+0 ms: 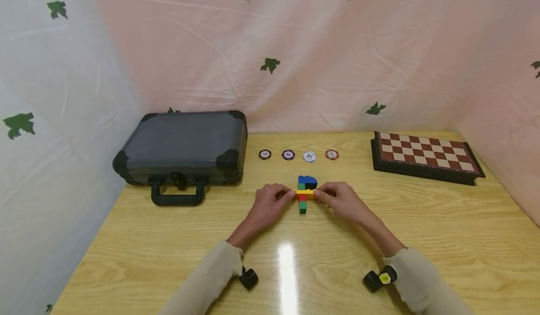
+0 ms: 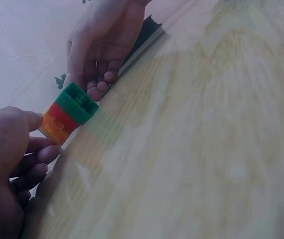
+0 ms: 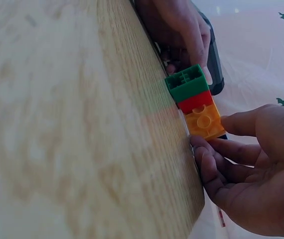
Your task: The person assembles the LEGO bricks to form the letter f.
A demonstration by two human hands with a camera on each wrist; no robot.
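A small model of toy building bricks lies on the table, with a green brick [image 1: 303, 207] at its near end and a red brick [image 1: 303, 198] behind it. A long yellow brick [image 1: 306, 192] crosses it, and a rounded blue brick [image 1: 308, 180] is at the far end. My left hand [image 1: 268, 205] pinches the yellow brick's left end between thumb and fingers. At its right end, my right hand [image 1: 343, 203] pinches the same yellow brick. The hollow underside of the green brick [image 3: 187, 83] faces the right wrist camera.
A grey hard case [image 1: 185, 141] with a black handle stands at the back left. Several poker chips [image 1: 288, 154] lie in a row beyond the bricks. At the back right is a folded chessboard [image 1: 426, 155]. Patterned cloth [image 1: 270, 94] hangs behind the wooden table [image 1: 168, 254].
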